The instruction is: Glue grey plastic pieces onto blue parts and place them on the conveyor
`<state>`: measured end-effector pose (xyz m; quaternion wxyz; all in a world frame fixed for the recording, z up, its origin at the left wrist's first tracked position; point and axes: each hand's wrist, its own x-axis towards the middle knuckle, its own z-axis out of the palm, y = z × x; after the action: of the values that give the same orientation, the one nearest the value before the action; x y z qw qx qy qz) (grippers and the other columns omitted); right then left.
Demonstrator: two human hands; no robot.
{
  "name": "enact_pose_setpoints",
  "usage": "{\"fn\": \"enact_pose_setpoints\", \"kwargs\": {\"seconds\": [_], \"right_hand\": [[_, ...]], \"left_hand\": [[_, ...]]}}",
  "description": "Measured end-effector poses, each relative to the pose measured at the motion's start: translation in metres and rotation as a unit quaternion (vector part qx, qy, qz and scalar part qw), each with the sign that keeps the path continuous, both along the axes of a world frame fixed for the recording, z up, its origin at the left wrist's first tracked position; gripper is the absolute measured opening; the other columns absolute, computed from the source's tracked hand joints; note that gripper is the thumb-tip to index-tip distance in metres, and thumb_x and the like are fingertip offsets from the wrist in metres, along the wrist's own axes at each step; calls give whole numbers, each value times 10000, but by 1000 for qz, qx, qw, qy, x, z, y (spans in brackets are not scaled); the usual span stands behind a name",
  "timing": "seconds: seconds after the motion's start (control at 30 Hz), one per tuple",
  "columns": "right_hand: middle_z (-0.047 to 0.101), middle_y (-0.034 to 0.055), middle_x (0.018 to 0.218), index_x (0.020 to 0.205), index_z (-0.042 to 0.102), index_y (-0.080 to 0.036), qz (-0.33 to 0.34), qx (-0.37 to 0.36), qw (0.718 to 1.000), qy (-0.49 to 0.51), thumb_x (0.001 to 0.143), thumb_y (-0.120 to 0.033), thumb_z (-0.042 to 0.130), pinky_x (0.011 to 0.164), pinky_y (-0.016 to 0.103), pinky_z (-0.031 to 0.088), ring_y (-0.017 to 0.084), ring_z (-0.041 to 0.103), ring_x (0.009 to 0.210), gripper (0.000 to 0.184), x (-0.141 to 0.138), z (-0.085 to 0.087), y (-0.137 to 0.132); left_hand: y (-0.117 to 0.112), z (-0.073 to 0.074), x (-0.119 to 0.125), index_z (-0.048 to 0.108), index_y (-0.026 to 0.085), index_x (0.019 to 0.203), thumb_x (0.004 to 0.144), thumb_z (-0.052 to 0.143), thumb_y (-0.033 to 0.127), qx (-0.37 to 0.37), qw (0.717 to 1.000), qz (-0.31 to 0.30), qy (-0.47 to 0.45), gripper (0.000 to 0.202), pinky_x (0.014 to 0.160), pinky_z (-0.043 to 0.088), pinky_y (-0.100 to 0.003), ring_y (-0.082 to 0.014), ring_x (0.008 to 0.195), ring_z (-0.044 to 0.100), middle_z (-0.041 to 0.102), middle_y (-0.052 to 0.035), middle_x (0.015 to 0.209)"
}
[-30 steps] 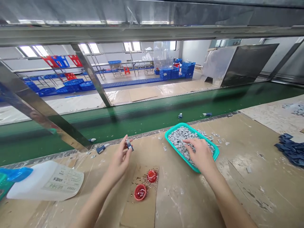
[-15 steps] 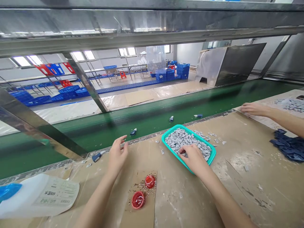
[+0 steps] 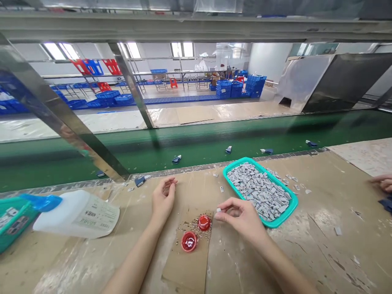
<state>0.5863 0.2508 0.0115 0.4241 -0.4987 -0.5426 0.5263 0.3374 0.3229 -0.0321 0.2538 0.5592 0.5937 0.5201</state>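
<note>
- Cardboard strip point(image 3: 185, 271), lower centre of the frame, on the table point(image 3: 245, 265); presumably laid there to catch drips.
- Red cups point(image 3: 189, 241), two, on the strip; the nearer holds shiny liquid, set between the hands probably for easy dipping.
- Right hand point(image 3: 241, 216), right of centre: fingers pinching a small pale piece point(image 3: 218, 210) by its edge, likely leaving one end exposed; it stands just beside the farther cup.
- White bottle point(image 3: 88, 216), lower left, lying on its side.
- Left hand point(image 3: 163, 198), left of centre: fingers loosely curled, nothing visible between them.
- Teal basket point(image 3: 293, 202), right of centre, full of grey pieces point(image 3: 260, 190); its raised rim borders the right hand's reach.
- Open room: a passage between the hands, up to the table's far edge.
- Co-worker's hand point(image 3: 386, 182), right edge, partly cut off.
- Green belt point(image 3: 202, 143), beyond that edge, carrying dark-blue parts point(image 3: 176, 159), spaced apart.
</note>
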Motion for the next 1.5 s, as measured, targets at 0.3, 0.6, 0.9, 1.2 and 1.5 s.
{"fn": "enact_pose_setpoints", "kwargs": {"seconds": [0.3,0.6,0.9,1.2,1.5], "right_hand": [[686,51,742,774,692,-162,46,-62,997,25,712,-398,709,488,233,442,184,596,671,244,-19,-15,-5],[682,56,605,677,635,-143,10,-109,993,52,677,-414,739,481,234,385,148,563,523,290,-28,-22,-4],[681,48,607,684,636,-147,20,-111,991,67,669,-437,741,498,229,382,152,577,549,308,-28,-19,-4],[668,36,607,711,638,-128,37,-148,978,143,664,-462,741,511,211,385,100,514,500,352,-16,-5,0],[643,31,533,643,605,-123,-4,-116,980,165,596,-387,782,460,201,376,109,519,457,322,-17,-5,7]], "left_hand": [[0,-2,0,613,175,984,812,534,342,-12,1000,-13,-23,252,785,512,-364,-238,943,640,684,-102,962],[0,-1,0,636,178,916,807,532,313,-13,1000,-22,-16,202,832,496,-358,-220,910,644,686,-85,942],[0,-4,-1,633,183,917,808,515,304,-16,1000,-23,11,201,823,500,-344,-215,901,648,690,-77,936],[39,25,21,616,209,983,850,476,329,-15,987,-70,147,229,729,504,-314,-210,927,612,658,-60,1011],[165,38,84,568,152,1091,848,558,331,-81,957,-89,265,302,836,463,-451,-223,987,572,581,-86,1124]]}}
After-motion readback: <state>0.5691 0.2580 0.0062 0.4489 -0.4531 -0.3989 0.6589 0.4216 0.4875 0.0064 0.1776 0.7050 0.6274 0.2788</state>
